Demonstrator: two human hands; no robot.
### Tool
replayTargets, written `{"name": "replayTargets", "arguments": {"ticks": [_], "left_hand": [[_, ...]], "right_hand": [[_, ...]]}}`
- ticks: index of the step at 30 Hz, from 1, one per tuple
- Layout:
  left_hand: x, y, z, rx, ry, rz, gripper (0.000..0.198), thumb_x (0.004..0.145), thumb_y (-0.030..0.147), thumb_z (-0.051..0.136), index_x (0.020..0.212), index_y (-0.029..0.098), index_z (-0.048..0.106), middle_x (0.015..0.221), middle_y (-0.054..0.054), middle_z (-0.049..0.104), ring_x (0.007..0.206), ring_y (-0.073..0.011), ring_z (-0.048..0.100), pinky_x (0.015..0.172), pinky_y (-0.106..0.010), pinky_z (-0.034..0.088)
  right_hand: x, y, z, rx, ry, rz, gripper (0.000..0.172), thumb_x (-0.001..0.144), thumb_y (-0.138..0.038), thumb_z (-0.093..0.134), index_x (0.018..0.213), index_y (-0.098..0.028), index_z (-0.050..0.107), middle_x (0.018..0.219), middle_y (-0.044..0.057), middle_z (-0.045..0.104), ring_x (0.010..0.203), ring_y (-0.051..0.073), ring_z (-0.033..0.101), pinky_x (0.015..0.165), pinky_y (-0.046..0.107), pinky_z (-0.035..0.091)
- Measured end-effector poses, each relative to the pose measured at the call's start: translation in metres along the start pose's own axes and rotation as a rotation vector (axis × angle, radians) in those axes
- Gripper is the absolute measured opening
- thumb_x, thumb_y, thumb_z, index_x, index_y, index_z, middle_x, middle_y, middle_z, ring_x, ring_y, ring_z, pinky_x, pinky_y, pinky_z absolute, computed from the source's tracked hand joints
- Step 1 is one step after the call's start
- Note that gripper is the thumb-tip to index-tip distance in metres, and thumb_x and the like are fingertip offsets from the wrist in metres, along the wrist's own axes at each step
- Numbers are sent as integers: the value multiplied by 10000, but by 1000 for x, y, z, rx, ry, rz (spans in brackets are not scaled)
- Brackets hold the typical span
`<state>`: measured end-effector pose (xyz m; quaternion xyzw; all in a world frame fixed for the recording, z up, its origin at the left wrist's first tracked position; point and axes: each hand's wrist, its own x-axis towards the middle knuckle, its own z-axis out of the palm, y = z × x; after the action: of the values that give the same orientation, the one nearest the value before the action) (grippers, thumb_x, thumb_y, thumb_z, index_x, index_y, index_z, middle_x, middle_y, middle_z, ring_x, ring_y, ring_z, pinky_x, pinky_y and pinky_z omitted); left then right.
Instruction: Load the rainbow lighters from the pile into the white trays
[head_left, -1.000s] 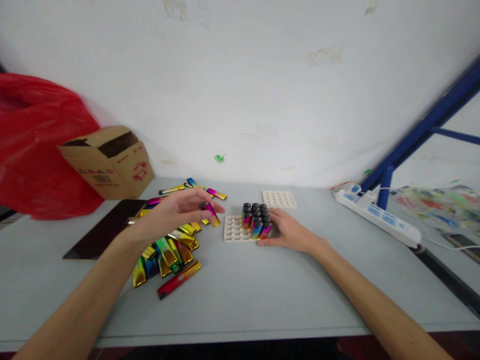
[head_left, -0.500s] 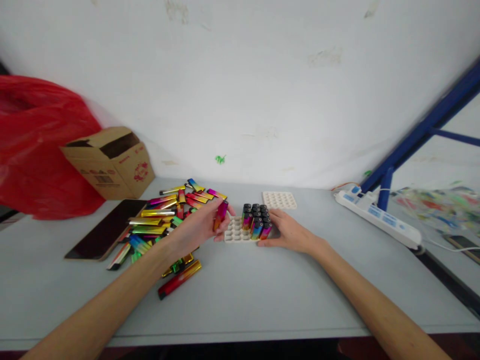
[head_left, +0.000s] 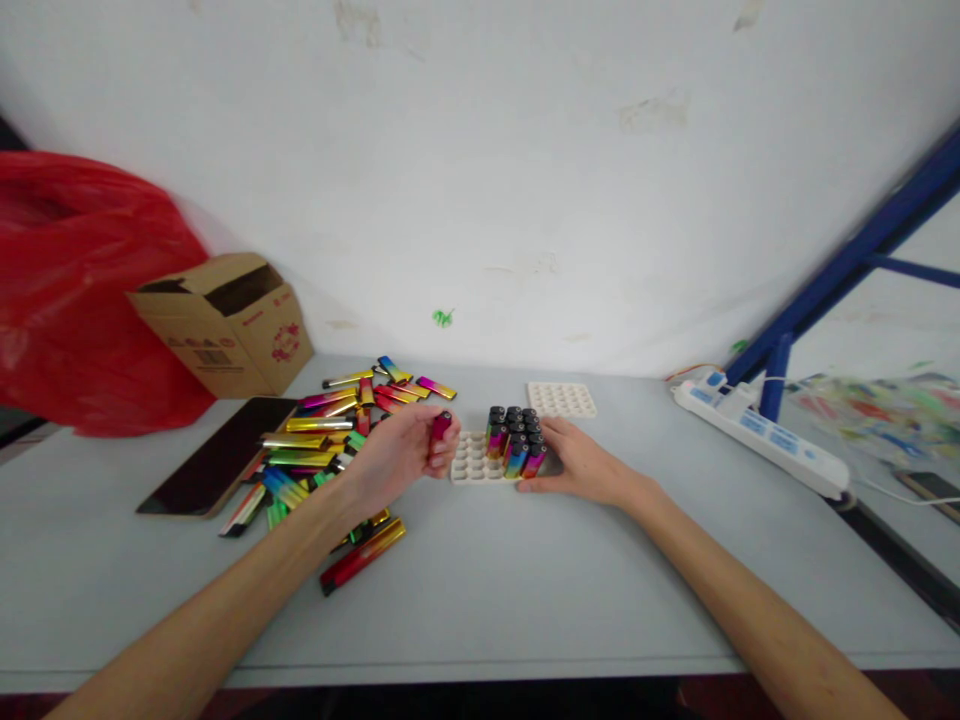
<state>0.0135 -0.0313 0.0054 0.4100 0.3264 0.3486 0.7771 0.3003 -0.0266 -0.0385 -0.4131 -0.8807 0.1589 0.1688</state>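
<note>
- Desk (head_left: 525, 580): pale grey, flat, matt; runs back to the wall, front edge at bottom of view.
- Wall (head_left: 480, 150): white, scuffed, w/ brownish patches and a small green mark low down.
- Blue frame (head_left: 847, 265): metal bars slanting up at far right.
- Red bag (head_left: 75, 290): plastic, bulky, at far left edge of desk.
- Cardboard box (head_left: 225, 325): tipped, flaps open, red print on side, just right of the red bag; inside too dark to tell contents.
- Dark slab (head_left: 217, 455): flat, glossy, phone or tablet, lying in front of the box.
- Power strip (head_left: 757, 435): white w/ blue switches, lying at an angle at right, well apart from the trays.
- Tray (head_left: 472, 462): white, round holes in rows, mid-desk; left rows bare.
- Standing lighters (head_left: 516, 440): upright in the tray's right part, black tops, rainbow bodies, packed close.
- Second tray (head_left: 561, 399): same type, behind the first, near the wall.
- Loose lighters (head_left: 322, 440): metallic multicolour heap lying flat, left of the tray; one red-gold piece nearest the front.
- Left hand (head_left: 397, 455): fingers closed round one lighter.
- Lighter (head_left: 439, 432): pink-red, roughly upright in the left hand, just beside the tray's left edge.
- Right hand (head_left: 581, 465): lying open on the desk, fingertips against the tray's right side; grips nothing.
</note>
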Motion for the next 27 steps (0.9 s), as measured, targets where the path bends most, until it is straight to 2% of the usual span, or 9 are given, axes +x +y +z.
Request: {"name": "replayTargets", "arguments": {"ticks": [8, 18, 27], "left_hand": [[2, -2, 3, 35, 22, 48, 361, 909, 466, 533, 693, 178, 557, 627, 17, 390, 568, -142, 361, 530, -252, 348], [3, -3, 5, 88, 69, 26, 276, 889, 397, 535, 711, 188, 511, 652, 35, 350, 556, -128, 330, 529, -240, 320], [3, -5, 5, 89, 50, 33, 313, 905, 420, 535, 711, 174, 546, 643, 28, 365, 562, -128, 331, 524, -234, 325]], "right_hand": [[0, 1, 1, -3, 3, -4, 545, 838, -639, 757, 1096, -172, 648, 1100, 126, 644, 1032, 312, 599, 933, 457, 513], [0, 0, 1, -7, -2, 5, 526, 826, -623, 780, 1053, -168, 644, 1080, 123, 644, 1018, 311, 599, 923, 458, 516], [0, 1, 1, -6, -4, -3, 547, 837, -636, 762, 1083, -163, 640, 1115, 131, 640, 1048, 312, 594, 949, 456, 507]]}}
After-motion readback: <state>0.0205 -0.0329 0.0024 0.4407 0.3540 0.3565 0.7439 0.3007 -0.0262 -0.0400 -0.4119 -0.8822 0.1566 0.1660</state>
